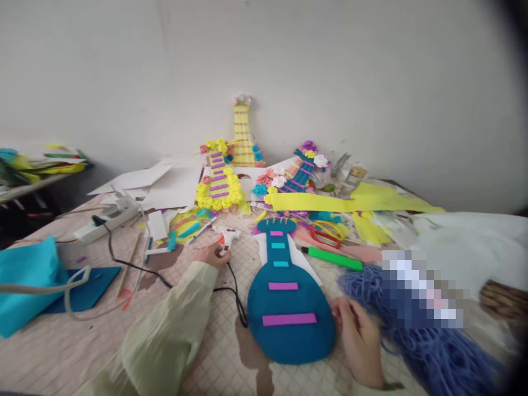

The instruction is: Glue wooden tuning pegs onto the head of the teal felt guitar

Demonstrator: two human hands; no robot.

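Observation:
A blue guitar-shaped cutout (291, 341) lies on the table, with purple and light-blue strips across its neck and body. My left hand (212, 254) is closed around the handle of a small white glue gun (230, 235), left of the cutout's neck; a black cord runs from it. At the cutout's right edge is my right hand (357, 330), its fingers curled together; whether they pinch the edge or something small is hidden.
Blue yarn (433, 352) lies at the right, near a green cutter (336, 258) and red-handled scissors (325, 237). Decorated paper guitars (218, 181) stand at the back. A power strip (107, 224) and turquoise paper (33, 280) are at the left.

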